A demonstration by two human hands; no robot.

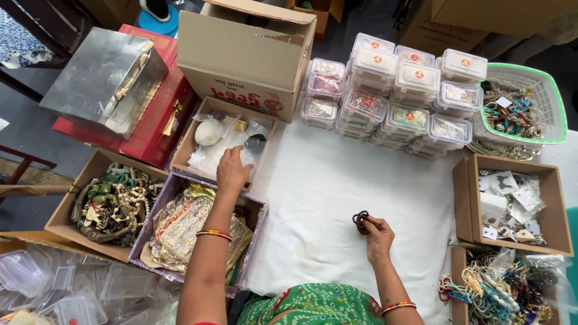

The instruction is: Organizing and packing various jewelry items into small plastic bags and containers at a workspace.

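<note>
Head-worn view, steeply down, arm's-length close.

a jewellery packing workspace: bead-filled boxes [114, 204] and stacked clear containers [394, 90] crowd a white cloth [319, 186].

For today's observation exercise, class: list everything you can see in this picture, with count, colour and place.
Cardboard carton: one, brown, top centre.
Lidded plastic tubs: a stack, clear, right of carton.
Basket: one, white with green rim, far right.
Metal box: one, silver, on red box.
Bead tray: one, brown, left.
Pouch tray: one, purple, beside it.
Cloth: one, white, centre.
Left hand: in packet tray.
Right hand: grip on dark bead bracelet.
</note>
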